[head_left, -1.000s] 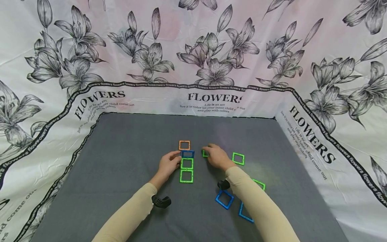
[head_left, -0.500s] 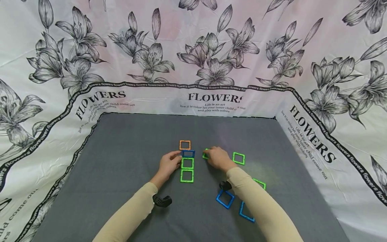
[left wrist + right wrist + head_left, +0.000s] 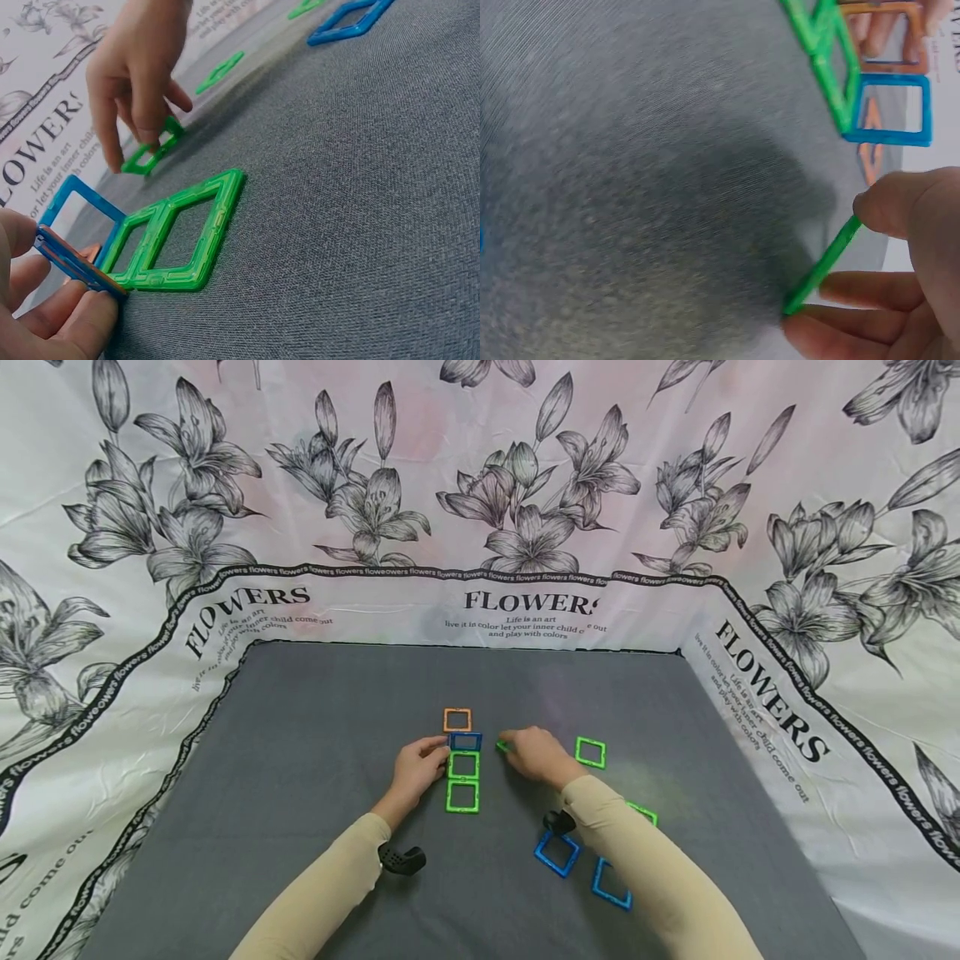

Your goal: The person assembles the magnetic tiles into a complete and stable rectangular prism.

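Note:
My left hand [image 3: 420, 768] holds an upright orange square magnetic tile [image 3: 921, 52] at the left of the row, with its fingertips [image 3: 94, 319] against the outer face. Beside it a blue square tile [image 3: 892, 140] stands upright at the end of two joined green tiles [image 3: 202, 277] lying flat. An orange tile [image 3: 457, 710] lies just beyond. To the right, my right hand [image 3: 538, 753] pinches a green square tile [image 3: 821, 270] between thumb and fingers. That tile appears edge-on in the right wrist view, tilted close over the cloth, apart from the row.
Right of the right hand a loose green tile [image 3: 591, 765] lies flat. Another green tile [image 3: 643, 812] is partly hidden by the right sleeve. Two blue tiles lie nearer: one blue tile [image 3: 557, 870] by the wrist, another blue tile [image 3: 612, 900] under the forearm. Grey cloth [image 3: 315, 710] covers the table.
My right hand has turned the green tile, which shows less of its face, and shifted slightly toward the row and nearer. The left hand stays in place at the row.

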Action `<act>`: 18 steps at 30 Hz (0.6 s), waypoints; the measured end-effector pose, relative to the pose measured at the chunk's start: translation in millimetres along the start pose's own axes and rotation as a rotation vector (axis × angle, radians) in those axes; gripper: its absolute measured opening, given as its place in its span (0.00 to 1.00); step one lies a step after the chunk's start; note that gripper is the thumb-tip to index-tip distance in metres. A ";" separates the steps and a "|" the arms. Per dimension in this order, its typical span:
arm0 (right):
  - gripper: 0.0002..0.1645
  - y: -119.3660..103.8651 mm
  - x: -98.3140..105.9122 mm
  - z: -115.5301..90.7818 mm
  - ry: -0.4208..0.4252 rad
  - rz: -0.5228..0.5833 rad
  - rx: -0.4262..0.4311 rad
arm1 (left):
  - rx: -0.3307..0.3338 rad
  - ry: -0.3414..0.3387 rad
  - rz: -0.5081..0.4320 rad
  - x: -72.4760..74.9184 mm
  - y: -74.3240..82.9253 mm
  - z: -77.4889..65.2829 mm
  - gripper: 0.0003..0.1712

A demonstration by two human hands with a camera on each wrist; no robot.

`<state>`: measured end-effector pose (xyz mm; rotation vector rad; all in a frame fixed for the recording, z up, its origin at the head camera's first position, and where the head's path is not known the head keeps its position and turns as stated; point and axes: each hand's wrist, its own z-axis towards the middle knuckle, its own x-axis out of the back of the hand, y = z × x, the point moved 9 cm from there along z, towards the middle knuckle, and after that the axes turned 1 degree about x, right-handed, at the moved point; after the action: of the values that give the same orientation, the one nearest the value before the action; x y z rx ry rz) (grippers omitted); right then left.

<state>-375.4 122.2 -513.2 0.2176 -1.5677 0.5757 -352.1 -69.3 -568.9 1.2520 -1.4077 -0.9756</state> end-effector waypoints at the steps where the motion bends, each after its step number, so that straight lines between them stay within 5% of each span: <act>1: 0.22 -1.0 2.3 0.6 0.005 0.017 0.006 | 0.000 0.001 -0.002 0.5 0.3 -0.1 0.21; 7: 0.26 3.8 12.6 -0.1 0.012 0.194 -0.049 | -0.009 -0.002 0.000 1.6 3.0 -1.7 0.21; 14: 0.30 28.9 -0.7 -9.6 -0.046 0.572 -0.354 | -0.005 -0.003 0.001 0.6 -0.2 -0.1 0.21; 18: 0.31 34.2 -9.2 -14.1 -0.031 0.764 -0.450 | -0.007 -0.002 -0.008 0.9 -1.3 1.1 0.21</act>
<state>-378.4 156.2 -530.1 -0.7458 -1.7484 0.7775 -352.9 -70.3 -570.2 1.2530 -1.4010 -0.9868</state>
